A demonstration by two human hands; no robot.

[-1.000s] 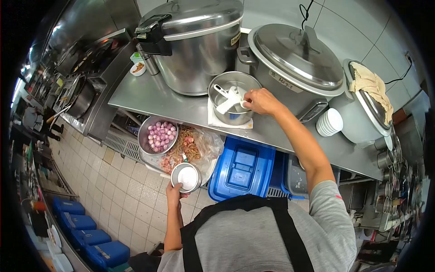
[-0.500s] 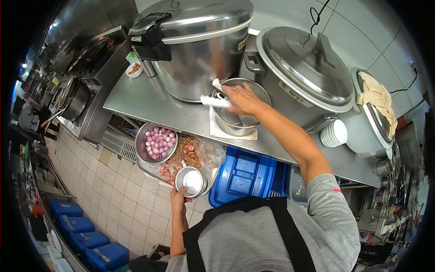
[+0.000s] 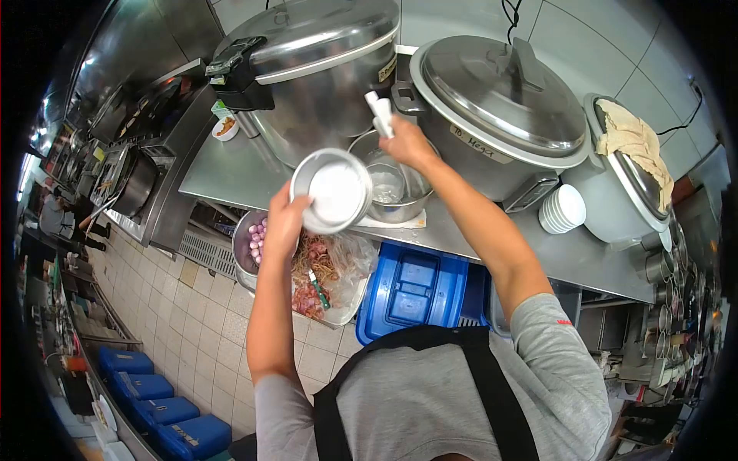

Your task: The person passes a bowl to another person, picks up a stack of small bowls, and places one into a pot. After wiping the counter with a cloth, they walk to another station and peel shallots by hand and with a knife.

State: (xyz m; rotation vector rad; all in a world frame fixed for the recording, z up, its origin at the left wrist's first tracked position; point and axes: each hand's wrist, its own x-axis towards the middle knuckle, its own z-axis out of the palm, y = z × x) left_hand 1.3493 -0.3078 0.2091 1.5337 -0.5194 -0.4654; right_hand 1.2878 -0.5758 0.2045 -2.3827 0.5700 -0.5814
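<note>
My left hand (image 3: 283,219) grips the rim of a round metal container (image 3: 298,184), raised and tilted over the counter edge. White contents (image 3: 337,192) lie inside; I cannot make out what they are. My right hand (image 3: 409,146) is closed around white-handled utensils (image 3: 382,115), whose handles point up past the fist. Their lower ends are not clear. Below that hand, a steel pot (image 3: 400,211) with clear liquid in it stands on a white cloth (image 3: 384,222), partly hidden by the raised container.
Large rice cookers (image 3: 323,92) line the back of the steel counter (image 3: 219,173), with stacked white bowls (image 3: 563,210) at right. Under the edge are a bowl of peeled shallots (image 3: 257,238), a tray of food scraps with a green-handled knife (image 3: 320,290), and a blue lid (image 3: 415,288).
My left hand has lifted the metal container from above the tray up beside the pot. My right hand has closed on the white handles, now more upright.
</note>
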